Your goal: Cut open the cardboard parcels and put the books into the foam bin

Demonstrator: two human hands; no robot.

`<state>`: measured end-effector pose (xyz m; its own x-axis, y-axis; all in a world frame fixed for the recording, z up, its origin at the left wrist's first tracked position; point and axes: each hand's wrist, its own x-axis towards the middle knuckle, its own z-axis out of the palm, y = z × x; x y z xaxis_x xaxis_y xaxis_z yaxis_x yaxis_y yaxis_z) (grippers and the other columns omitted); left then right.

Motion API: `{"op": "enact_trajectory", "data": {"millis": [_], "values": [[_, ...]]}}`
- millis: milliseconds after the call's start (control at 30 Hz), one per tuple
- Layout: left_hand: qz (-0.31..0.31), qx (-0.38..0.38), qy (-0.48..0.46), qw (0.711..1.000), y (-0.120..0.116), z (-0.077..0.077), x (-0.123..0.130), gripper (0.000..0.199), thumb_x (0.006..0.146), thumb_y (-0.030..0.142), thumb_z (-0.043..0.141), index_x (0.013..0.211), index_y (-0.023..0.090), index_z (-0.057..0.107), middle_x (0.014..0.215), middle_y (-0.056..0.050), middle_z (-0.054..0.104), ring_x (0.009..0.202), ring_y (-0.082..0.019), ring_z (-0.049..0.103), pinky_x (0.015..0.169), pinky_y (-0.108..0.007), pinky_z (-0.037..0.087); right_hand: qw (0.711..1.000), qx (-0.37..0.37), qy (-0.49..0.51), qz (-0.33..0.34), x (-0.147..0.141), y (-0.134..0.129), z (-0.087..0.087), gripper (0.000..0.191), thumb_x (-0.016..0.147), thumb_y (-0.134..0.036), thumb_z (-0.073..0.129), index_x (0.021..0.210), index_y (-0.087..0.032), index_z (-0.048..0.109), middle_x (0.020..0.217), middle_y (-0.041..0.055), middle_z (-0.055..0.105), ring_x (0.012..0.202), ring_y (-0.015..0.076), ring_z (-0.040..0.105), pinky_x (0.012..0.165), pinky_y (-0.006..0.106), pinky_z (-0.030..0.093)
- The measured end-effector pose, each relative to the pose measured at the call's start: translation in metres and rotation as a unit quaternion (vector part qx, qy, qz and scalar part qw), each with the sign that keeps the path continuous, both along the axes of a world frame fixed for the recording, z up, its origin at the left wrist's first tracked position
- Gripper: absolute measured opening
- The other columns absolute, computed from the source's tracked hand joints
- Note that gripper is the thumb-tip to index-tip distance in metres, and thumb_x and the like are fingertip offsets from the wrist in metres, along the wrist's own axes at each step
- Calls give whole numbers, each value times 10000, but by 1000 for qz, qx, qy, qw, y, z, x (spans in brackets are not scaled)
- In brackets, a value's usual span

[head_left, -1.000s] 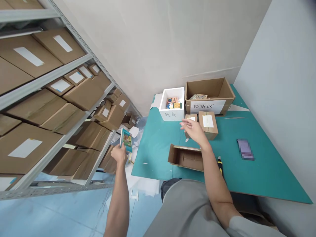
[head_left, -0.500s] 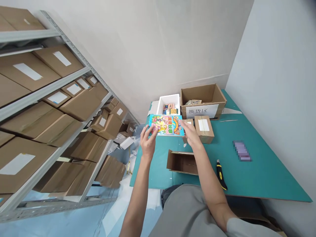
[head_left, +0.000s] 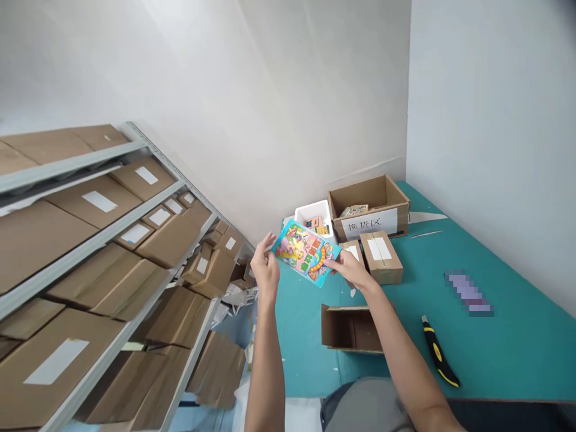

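Observation:
A thin, colourful picture book [head_left: 302, 252] with a blue border and a cartoon figure on its cover is held up above the table, tilted down to the right. My left hand [head_left: 266, 267] grips its upper left corner, thumb near the edge. At the lower right end, my right hand [head_left: 351, 270] pinches it with the thumb on the cover. Below my right forearm lies an open, narrow cardboard box [head_left: 335, 329], partly hidden by the arm; the part I see inside shows bare cardboard.
On the green table [head_left: 508, 354] lie a black and yellow utility knife [head_left: 438, 351] and a pixelated purple item [head_left: 468, 292]. Behind stand closed small boxes [head_left: 381, 258], a white bin [head_left: 300, 212] and a labelled carton [head_left: 400, 210]. Shelves of boxes [head_left: 108, 282] line the left.
The book has turned from nearly level to slanting down rightward. My left hand's grip has shifted onto its corner, and my right thumb now lies on the cover. The view has shifted too.

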<state>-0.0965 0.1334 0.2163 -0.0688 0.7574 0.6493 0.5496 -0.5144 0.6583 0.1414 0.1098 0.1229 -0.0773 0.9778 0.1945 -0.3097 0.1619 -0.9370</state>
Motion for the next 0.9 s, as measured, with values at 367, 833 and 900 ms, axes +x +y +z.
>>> {"op": "enact_trajectory", "data": {"millis": [367,833,900], "values": [[-206,-251,109,940,-1,21,-2,386,836,520,842,1054,202,847,1016,-104,827,983,-340,778,818,-380,627,982,108,-57,-146,14,0,8,433,957,-635,685,1084,-227,755,1115,89,802,1060,315,748,938,455,615],[-144,-136,-154,968,-16,2,52,436,897,540,804,1115,162,798,1125,-98,828,1011,-267,784,861,-351,638,949,79,10,-304,-1,-7,17,573,890,-588,801,1326,-232,690,1103,110,761,938,270,741,794,409,635],[-146,-124,-156,969,-20,-8,67,406,911,527,792,1095,165,800,1095,-89,830,972,-253,785,845,-342,638,929,105,-33,-353,0,-12,22,435,922,-570,772,1208,-241,763,1162,121,733,964,271,727,821,422,637]]}}
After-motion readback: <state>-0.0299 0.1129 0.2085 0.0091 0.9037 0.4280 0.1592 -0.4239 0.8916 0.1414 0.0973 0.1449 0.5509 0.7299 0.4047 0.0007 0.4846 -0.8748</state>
